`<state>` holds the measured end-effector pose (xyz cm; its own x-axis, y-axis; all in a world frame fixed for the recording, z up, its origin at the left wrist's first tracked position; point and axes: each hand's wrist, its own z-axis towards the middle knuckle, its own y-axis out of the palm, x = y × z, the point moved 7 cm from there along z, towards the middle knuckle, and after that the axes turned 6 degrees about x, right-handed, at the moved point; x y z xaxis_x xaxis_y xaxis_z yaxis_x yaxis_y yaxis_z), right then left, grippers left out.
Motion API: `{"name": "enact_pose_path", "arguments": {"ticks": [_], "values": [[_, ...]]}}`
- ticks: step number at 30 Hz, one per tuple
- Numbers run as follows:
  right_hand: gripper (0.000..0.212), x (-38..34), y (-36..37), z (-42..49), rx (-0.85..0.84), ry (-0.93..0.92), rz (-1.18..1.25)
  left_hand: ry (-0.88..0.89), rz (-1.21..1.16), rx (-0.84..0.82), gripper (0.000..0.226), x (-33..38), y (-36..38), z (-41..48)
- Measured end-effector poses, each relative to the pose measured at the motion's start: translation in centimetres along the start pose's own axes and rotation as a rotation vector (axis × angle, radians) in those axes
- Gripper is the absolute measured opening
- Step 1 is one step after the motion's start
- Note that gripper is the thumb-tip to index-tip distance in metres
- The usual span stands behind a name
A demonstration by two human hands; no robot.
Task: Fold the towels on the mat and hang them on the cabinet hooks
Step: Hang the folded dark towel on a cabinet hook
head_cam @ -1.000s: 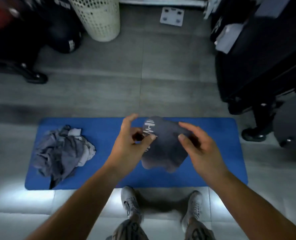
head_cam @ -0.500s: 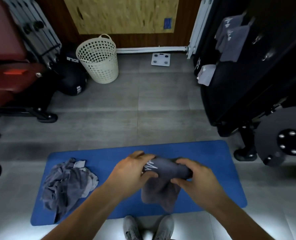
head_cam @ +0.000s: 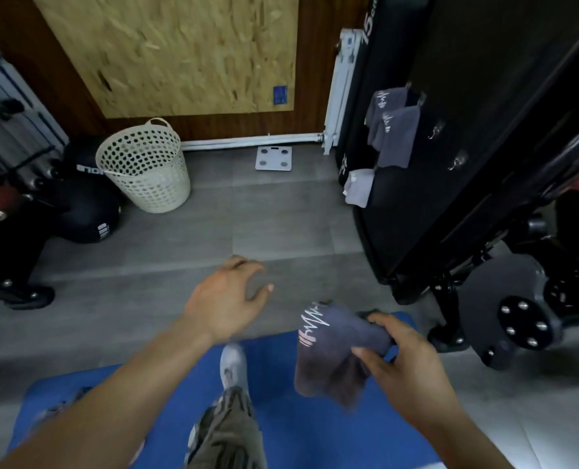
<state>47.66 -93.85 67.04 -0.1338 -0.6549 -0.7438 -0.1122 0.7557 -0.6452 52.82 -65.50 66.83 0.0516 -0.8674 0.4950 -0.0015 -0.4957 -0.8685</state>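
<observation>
The right hand (head_cam: 406, 363) alone now pinches the soft, limp folded grey towel (head_cam: 335, 353) above the blue foam mat (head_cam: 298, 434), the left hand (head_cam: 227, 299) having let go and spread empty, so hanging seemingly comes next on the black cabinet's metal hooks (head_cam: 456, 163).

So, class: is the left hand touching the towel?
Apart. The head view shows the left hand open over the floor, with bare floor between it and the towel, which only the right hand holds.
</observation>
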Motion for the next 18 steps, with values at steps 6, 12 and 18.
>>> {"name": "enact_pose_path", "arguments": {"ticks": [6, 12, 18], "values": [[0.035, -0.7, 0.8, 14.4, 0.083, 0.088, 0.104, 0.11, 0.112, -0.111, 0.045, -2.5, 2.8, 19.0], [0.041, -1.0, 2.4, 31.1, 0.16, 0.363, 0.281, 0.257, 0.095, -0.274, 0.038, -2.2, 4.8, 40.9], [0.051, -2.4, -1.1, 42.9, 0.219, 0.445, 0.286, 0.459, 0.068, -0.445, 0.036, 5.6, 6.6, 56.3]]}}
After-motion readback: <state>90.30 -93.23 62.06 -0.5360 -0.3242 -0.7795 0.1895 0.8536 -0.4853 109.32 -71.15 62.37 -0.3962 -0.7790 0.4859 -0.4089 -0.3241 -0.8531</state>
